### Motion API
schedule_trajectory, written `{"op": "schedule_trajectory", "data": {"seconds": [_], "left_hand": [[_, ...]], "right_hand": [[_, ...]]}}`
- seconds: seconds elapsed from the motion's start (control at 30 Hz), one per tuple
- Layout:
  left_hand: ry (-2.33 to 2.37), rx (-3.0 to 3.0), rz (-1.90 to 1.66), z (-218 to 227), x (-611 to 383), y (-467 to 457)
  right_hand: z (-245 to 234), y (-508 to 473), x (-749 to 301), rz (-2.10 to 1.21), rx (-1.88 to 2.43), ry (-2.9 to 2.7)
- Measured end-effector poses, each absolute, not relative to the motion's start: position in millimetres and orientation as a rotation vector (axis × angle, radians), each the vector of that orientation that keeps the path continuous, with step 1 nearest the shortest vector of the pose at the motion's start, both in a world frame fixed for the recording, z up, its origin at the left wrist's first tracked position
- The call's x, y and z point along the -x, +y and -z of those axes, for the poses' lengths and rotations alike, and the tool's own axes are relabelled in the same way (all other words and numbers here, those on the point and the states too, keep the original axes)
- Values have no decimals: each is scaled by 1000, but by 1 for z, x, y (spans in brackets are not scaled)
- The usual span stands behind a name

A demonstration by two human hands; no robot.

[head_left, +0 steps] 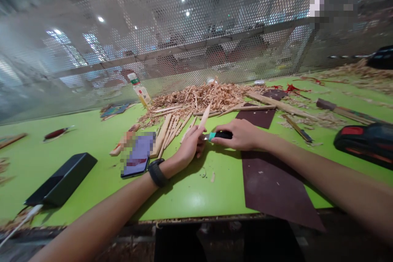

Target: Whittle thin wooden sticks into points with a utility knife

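Note:
My left hand [190,146] is closed around a thin wooden stick [204,117] that points up and away over the green table [92,143]. A dark band sits on that wrist. My right hand [242,134] grips a small knife with a black and teal handle [218,135], its tip against the stick's lower end by my left fingers. Several carved sticks [170,129] lie in a row just left of my hands. Behind them is a heap of wood shavings [202,96].
A phone [138,154] and a black box [63,178] with a white cable lie at left. Brown sandpaper sheets [273,182] lie under my right forearm. A red-black power tool [367,141] sits at right. A glue bottle [139,89] and perforated metal screen [196,41] stand behind.

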State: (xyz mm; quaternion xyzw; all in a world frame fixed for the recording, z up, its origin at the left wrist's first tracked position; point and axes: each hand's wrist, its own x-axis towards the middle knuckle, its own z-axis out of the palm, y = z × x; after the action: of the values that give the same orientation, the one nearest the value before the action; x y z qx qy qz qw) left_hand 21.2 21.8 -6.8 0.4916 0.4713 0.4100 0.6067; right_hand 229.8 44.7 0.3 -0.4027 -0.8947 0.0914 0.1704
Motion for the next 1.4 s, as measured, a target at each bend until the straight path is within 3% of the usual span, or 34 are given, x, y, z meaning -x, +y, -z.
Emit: {"op": "schedule_trajectory", "data": {"seconds": [1.4], "left_hand": [[1061, -1130, -908, 4, -20, 22]], "right_hand": [[1, 47, -233, -227, 1221, -2516]]}}
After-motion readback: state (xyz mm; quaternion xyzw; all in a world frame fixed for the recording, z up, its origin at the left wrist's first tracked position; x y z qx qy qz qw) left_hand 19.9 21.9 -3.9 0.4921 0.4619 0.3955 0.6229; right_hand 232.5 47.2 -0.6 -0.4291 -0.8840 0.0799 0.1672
